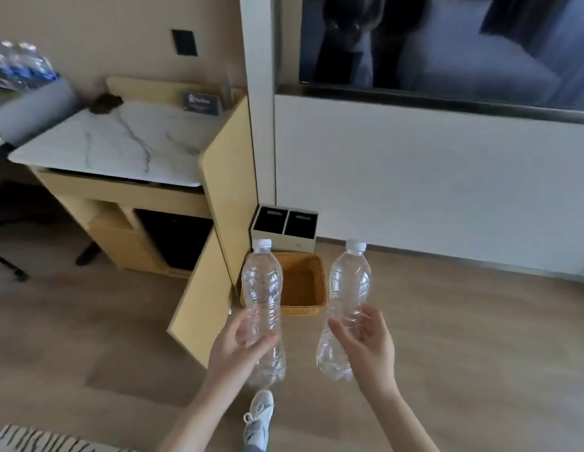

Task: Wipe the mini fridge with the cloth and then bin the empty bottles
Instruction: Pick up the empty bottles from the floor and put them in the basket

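Wiping seems finished; fingers of the left hand (236, 349) curl round the left bottle (262, 285), those of the right hand (370, 344) round the right bottle (349, 278), neither binned yet.

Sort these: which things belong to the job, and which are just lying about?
Job: left clear plastic bottle; right clear plastic bottle; black mini fridge; crumpled brown cloth; beige two-compartment bin.
Lying about: grey sign card; wrapped pack of water bottles.

- Soft, even light fills the room; shadows on the floor (447, 353) are weak.
- The dark screen (447, 44) shows dim reflections.
- Edges bend and look blurred.
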The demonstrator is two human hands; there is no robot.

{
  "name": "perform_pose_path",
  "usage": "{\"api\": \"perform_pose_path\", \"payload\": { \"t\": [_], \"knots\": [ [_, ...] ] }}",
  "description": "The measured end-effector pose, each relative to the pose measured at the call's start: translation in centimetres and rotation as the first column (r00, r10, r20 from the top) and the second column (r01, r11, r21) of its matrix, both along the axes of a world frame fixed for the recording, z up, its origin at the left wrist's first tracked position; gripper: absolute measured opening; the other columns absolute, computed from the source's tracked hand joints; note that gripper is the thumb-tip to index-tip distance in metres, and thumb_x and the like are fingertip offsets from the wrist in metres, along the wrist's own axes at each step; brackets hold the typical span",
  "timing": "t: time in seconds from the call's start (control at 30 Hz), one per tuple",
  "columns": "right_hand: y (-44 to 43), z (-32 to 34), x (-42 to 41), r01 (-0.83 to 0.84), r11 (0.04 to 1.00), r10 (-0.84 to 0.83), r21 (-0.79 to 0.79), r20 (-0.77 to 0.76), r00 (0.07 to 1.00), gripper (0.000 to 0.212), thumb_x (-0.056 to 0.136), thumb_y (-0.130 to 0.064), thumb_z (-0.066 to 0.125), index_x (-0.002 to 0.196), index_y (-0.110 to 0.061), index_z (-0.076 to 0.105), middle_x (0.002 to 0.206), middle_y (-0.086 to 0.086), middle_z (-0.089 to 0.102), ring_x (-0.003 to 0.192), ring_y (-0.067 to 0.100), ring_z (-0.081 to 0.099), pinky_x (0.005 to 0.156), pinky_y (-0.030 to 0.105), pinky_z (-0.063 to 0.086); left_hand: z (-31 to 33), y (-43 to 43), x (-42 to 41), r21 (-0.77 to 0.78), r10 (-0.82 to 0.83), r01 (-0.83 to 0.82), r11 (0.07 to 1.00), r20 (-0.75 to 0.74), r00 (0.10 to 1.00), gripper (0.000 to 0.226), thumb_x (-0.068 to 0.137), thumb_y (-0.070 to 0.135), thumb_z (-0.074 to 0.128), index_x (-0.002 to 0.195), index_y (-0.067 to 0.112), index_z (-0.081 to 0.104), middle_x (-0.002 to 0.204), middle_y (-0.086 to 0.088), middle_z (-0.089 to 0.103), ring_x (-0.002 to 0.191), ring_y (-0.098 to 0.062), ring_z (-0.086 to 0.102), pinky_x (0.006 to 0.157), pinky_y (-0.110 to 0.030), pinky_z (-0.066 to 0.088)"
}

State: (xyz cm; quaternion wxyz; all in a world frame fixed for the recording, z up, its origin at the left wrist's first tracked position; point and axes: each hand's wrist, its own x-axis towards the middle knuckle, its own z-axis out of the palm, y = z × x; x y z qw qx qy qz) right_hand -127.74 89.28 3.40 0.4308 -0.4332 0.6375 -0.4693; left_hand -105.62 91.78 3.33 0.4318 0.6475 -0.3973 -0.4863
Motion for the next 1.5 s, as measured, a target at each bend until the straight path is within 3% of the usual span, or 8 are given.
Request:
{"api": "perform_pose_path", "payload": {
  "t": [0.2,0.37,0.63,0.87,1.07,1.2,1.4,1.5],
  "knots": [
    [-8.2,-0.7,4.4,-0.133,0.991,0.133,0.002,0.023,0.991,0.045,0.074,-0.029,0.087,0.111,-0.024,0.061,0.095,-0.008,0.074,0.087,0.011,0.070,0.078,0.030,0.057,-1.4,-6.0,4.6,0.002,0.138,-0.138,0.990,0.011,0.990,0.061,0.061,0.049,0.083,0.117,0.043,0.060,0.122,0.018,0.061,0.108,-0.003,0.060,0.068,-0.015,0.048],
    [-16.0,-1.7,7.1,-0.103,0.995,0.103,-0.001,0.065,0.993,0.044,0.074,-0.023,0.088,0.108,-0.024,0.060,0.091,-0.016,0.074,0.078,0.005,0.072,0.065,0.015,0.053,-2.0,-15.3,6.8,-0.025,0.081,-0.081,0.996,-0.003,0.997,0.055,0.067,0.045,0.085,0.113,0.049,0.056,0.120,0.023,0.058,0.109,-0.001,0.058,0.064,-0.011,0.049],
    [-27.4,-2.7,10.5,-0.092,0.995,0.088,0.042,0.085,0.992,0.045,0.073,-0.028,0.088,0.107,-0.032,0.058,0.091,-0.017,0.074,0.076,0.006,0.072,0.060,0.018,0.056,-2.9,-27.8,10.2,0.016,-0.040,0.039,0.999,0.057,0.998,0.058,0.075,0.042,0.083,0.126,0.039,0.054,0.122,0.021,0.059,0.115,-0.002,0.055,0.065,-0.002,0.045],
    [-37.2,-6.0,10.5,-0.143,0.981,0.132,0.135,0.084,0.988,0.042,0.075,-0.032,0.087,0.108,-0.030,0.060,0.091,-0.013,0.074,0.075,0.011,0.073,0.059,0.022,0.057,-7.0,-37.3,9.8,0.133,-0.019,0.012,0.991,0.044,0.999,0.068,0.073,0.045,0.082,0.134,0.032,0.054,0.118,0.022,0.060,0.110,-0.001,0.059,0.067,-0.011,0.048],
    [-46.4,-13.1,10.0,-0.245,0.939,0.242,0.242,0.045,0.969,0.036,0.077,-0.037,0.083,0.104,-0.037,0.060,0.093,-0.019,0.071,0.076,0.001,0.070,0.058,0.015,0.054,-13.2,-45.0,8.8,0.229,0.030,-0.040,0.973,0.046,0.998,0.079,0.063,0.061,0.079,0.134,0.037,0.053,0.114,0.031,0.055,0.104,0.010,0.053,0.069,-0.012,0.042],
    [-51.0,-19.8,10.8,-0.241,0.908,0.252,0.343,0.013,0.968,0.040,0.074,-0.039,0.085,0.105,-0.032,0.060,0.092,-0.012,0.071,0.076,-0.007,0.067,0.057,0.010,0.051,-19.3,-49.4,9.3,0.304,0.048,-0.061,0.951,0.049,0.998,0.074,0.072,0.051,0.081,0.137,0.036,0.049,0.108,0.037,0.048,0.102,0.006,0.054,0.059,-0.008,0.044],
    [-54.8,-32.9,12.8,-0.206,0.853,0.237,0.480,-0.005,0.971,0.044,0.074,-0.042,0.084,0.109,-0.029,0.060,0.096,-0.011,0.070,0.078,0.001,0.068,0.063,0.022,0.060,-32.3,-53.8,11.5,0.439,0.019,-0.047,0.897,0.069,0.997,0.065,0.073,0.046,0.083,0.127,0.043,0.049,0.105,0.035,0.048,0.093,0.011,0.051,0.052,-0.002,0.044],
    [-56.1,-41.3,14.1,-0.193,0.822,0.236,0.535,-0.011,0.972,0.044,0.075,-0.044,0.083,0.109,-0.032,0.057,0.096,-0.013,0.067,0.075,-0.006,0.065,0.054,0.011,0.051,-41.2,-55.5,12.5,0.491,-0.007,-0.031,0.871,0.075,0.997,0.064,0.073,0.048,0.083,0.127,0.039,0.050,0.113,0.023,0.053,0.096,0.008,0.053,0.064,-0.011,0.045]
  ]
}}
